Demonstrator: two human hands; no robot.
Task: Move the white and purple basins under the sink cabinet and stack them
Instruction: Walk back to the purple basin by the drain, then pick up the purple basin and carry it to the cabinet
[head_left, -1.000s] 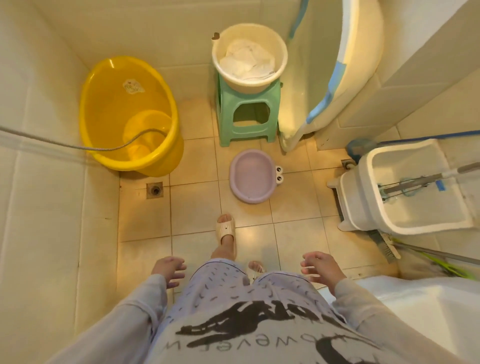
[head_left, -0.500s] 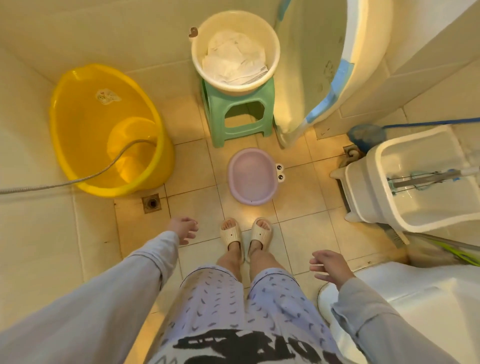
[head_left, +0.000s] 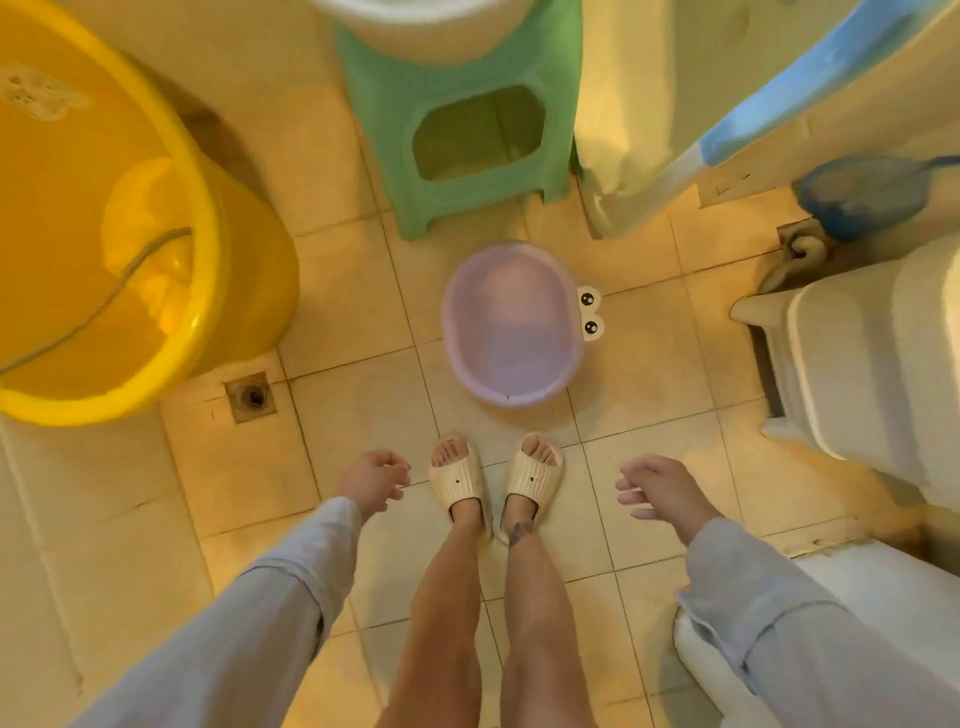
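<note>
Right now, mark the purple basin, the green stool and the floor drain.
purple basin (head_left: 511, 332), head view, inner bottom.
green stool (head_left: 384, 104), head view, left side of the top.
floor drain (head_left: 253, 397), head view, centre of the grate.

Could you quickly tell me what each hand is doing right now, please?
Left hand: open, fingers loosely curled, holding nothing.
Right hand: open, holding nothing, not touching the oval purple plastic basin on the floor.
</note>
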